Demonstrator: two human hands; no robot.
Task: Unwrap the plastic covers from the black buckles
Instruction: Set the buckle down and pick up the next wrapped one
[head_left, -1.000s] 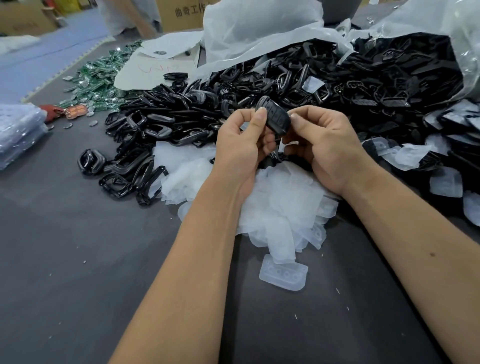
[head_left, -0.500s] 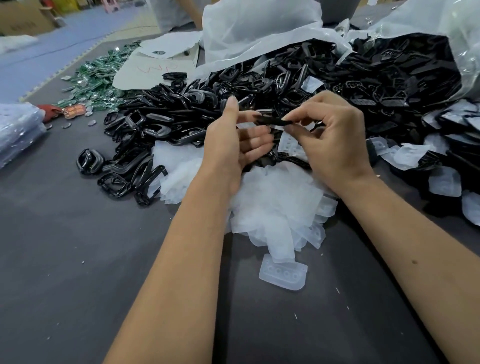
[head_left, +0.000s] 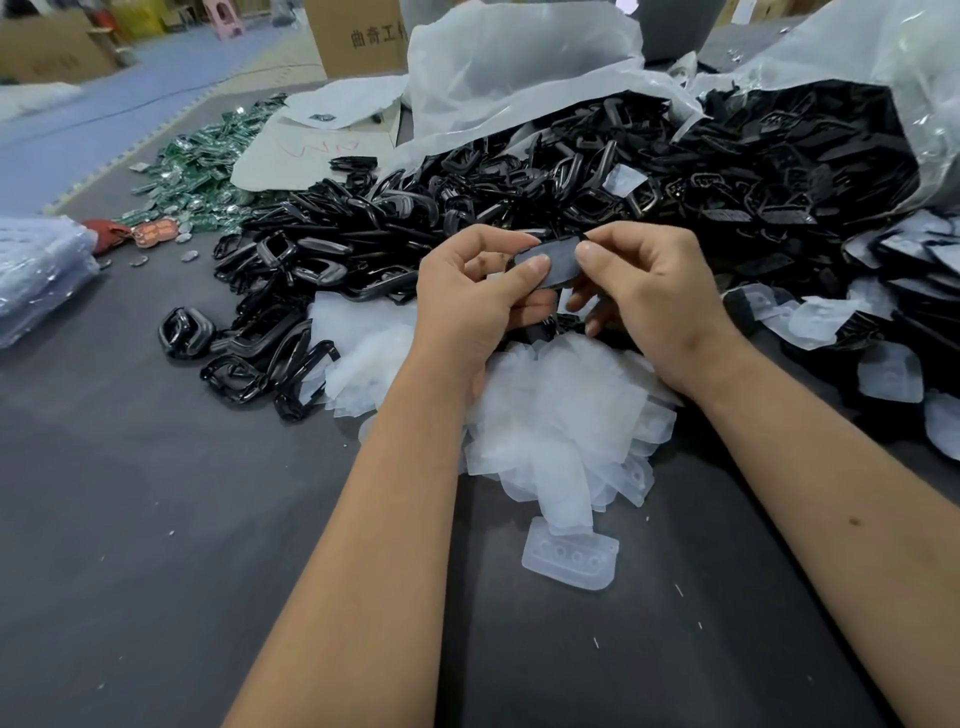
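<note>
Between my hands sits a black buckle in a cloudy plastic cover (head_left: 557, 264). My left hand (head_left: 478, 296) pinches its left end with thumb and curled fingers. My right hand (head_left: 649, 291) pinches its right end the same way. Both hands hover over a heap of stripped translucent covers (head_left: 561, 415). A big pile of bare black buckles (head_left: 395, 228) spreads behind and to the left. Wrapped buckles (head_left: 831, 322) lie at the right.
A large clear plastic bag (head_left: 519, 78) full of black parts lies open at the back right. Green circuit boards (head_left: 208, 156) and a cardboard sheet (head_left: 311, 150) sit at the back left. A stack of clear bags (head_left: 36, 275) lies at the far left. One loose cover (head_left: 571, 558) lies on the grey table (head_left: 156, 519).
The buckle held a second ago is gone. My left hand opened, then both hands closed on a wrapped buckle held flat between them.
</note>
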